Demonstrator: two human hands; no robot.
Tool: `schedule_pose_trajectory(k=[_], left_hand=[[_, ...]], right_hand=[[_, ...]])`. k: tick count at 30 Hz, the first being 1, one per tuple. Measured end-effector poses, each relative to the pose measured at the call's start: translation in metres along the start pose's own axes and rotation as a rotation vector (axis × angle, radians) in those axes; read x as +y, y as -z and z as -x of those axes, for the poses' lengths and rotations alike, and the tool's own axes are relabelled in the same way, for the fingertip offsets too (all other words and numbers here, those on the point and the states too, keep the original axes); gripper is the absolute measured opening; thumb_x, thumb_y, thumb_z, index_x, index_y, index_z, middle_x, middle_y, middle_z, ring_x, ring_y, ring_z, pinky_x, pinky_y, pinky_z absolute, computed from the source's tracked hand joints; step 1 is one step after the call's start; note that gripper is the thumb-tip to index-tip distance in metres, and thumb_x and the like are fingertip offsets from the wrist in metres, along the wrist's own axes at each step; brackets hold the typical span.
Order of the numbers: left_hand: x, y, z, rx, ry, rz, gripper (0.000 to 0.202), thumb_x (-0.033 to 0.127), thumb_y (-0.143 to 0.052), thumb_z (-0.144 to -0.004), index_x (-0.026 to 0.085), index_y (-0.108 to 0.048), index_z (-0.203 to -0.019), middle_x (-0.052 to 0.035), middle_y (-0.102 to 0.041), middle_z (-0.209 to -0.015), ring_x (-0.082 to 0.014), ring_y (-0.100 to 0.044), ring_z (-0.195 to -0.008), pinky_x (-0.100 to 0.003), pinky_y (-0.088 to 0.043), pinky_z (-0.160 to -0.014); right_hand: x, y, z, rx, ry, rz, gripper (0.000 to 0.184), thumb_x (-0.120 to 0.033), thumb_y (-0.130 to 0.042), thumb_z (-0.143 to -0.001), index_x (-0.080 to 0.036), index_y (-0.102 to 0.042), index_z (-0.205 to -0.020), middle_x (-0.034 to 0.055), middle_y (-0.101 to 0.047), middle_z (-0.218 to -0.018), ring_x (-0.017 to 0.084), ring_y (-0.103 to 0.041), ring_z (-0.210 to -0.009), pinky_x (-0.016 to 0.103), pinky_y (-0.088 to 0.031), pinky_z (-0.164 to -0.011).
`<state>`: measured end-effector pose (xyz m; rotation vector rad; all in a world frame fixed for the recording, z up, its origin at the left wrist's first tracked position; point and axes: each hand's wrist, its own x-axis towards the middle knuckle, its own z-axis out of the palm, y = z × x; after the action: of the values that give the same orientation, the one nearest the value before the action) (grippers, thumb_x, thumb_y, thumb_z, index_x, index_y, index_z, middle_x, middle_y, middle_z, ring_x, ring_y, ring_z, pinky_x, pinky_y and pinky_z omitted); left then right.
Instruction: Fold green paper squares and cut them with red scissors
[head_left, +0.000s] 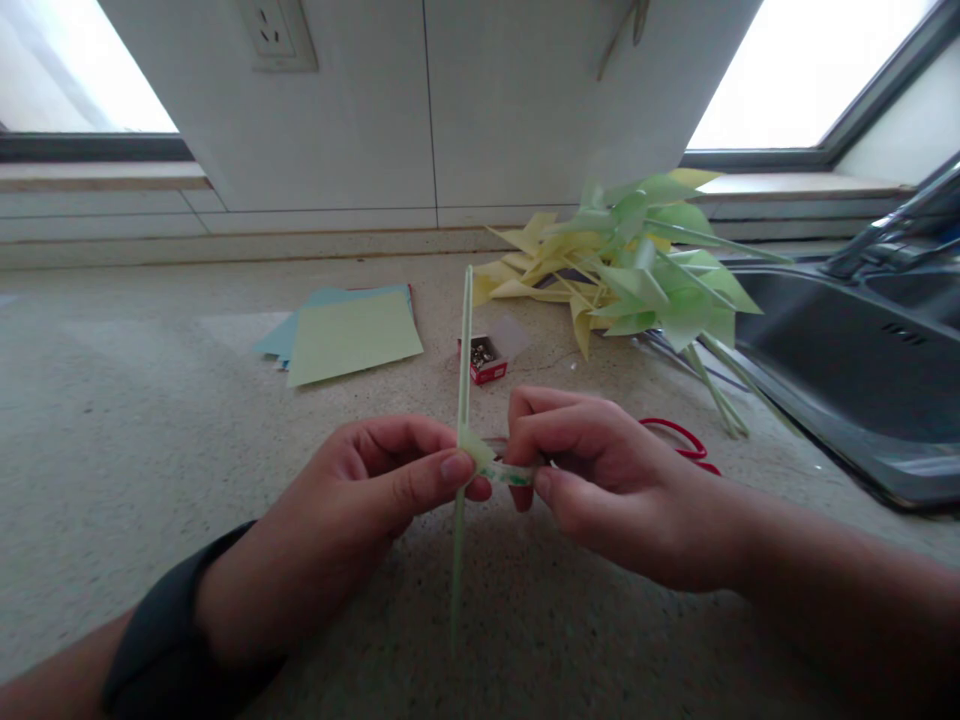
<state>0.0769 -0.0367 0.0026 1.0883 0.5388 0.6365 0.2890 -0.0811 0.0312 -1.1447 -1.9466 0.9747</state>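
In my left hand (397,475), thumb and fingers are closed on a piece of pale green paper (464,370). It stands upright, seen nearly edge-on as a thin line, and a small flap juts out to the right at the thumb. A clear strip with green marks (510,474) runs from this flap to my right hand (600,480), which pinches its other end; whether it is tape I cannot tell for sure. Both hands are above the speckled counter. Behind my right wrist show the red handles of scissors (675,438), their blades mostly hidden.
Beyond the hands sits a small red box (489,371) with shiny metal pieces inside. Paper sheets (356,335) in green and blue lie stacked at the left. Green and yellow paper pinwheels (637,260) are piled at the right, beside the metal sink (840,370).
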Motion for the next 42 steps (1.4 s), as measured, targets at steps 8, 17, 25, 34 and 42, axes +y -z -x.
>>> schedule_pose_trajectory(k=[8,17,25,34,42], left_hand=[[-0.001,0.002,0.001,0.010,0.034,-0.024,0.011,0.032,-0.077,-0.089,0.022,-0.079,-0.084,0.0029,-0.079,-0.084,-0.0098,-0.069,-0.081,-0.017,-0.052,-0.081],[0.002,-0.001,-0.001,0.052,0.042,0.165,0.011,0.025,-0.075,-0.089,0.017,-0.076,-0.083,-0.0010,-0.076,-0.085,-0.0128,-0.070,-0.084,-0.025,-0.057,-0.090],[0.003,-0.003,-0.001,0.104,0.008,0.215,0.012,0.025,-0.073,-0.091,0.015,-0.073,-0.083,-0.0034,-0.075,-0.084,-0.0149,-0.072,-0.087,-0.033,-0.056,-0.099],[0.001,-0.004,0.000,0.103,0.014,0.108,0.016,0.030,-0.074,-0.090,0.015,-0.076,-0.090,-0.0074,-0.076,-0.094,-0.0188,-0.069,-0.095,-0.032,-0.054,-0.098],[0.001,-0.004,0.000,0.096,0.066,0.188,0.011,0.026,-0.075,-0.089,0.016,-0.075,-0.087,-0.0043,-0.076,-0.090,-0.0139,-0.070,-0.087,-0.023,-0.056,-0.088]], right_hand=[[0.001,0.000,0.000,-0.015,0.024,0.020,0.017,-0.010,-0.049,-0.076,-0.015,-0.062,-0.066,-0.0014,-0.052,-0.073,0.010,-0.051,-0.064,0.025,-0.040,-0.056],[0.008,-0.002,0.001,0.067,0.140,0.031,0.012,-0.010,-0.055,-0.082,-0.017,-0.064,-0.087,0.0014,-0.057,-0.089,0.011,-0.054,-0.070,0.026,-0.045,-0.060],[0.021,-0.005,0.007,0.142,0.281,0.147,0.019,-0.013,-0.060,-0.090,-0.021,-0.053,-0.105,0.0017,-0.064,-0.095,0.014,-0.063,-0.084,0.028,-0.051,-0.070],[0.007,-0.002,0.002,0.157,0.276,0.158,0.020,-0.004,-0.048,-0.081,-0.014,-0.061,-0.091,0.0078,-0.053,-0.103,0.015,-0.056,-0.094,0.030,-0.049,-0.082],[0.004,0.003,0.002,-0.097,0.070,0.143,0.020,-0.015,-0.046,-0.091,-0.015,-0.062,-0.102,0.0079,-0.048,-0.112,0.018,-0.052,-0.104,0.034,-0.044,-0.092]])
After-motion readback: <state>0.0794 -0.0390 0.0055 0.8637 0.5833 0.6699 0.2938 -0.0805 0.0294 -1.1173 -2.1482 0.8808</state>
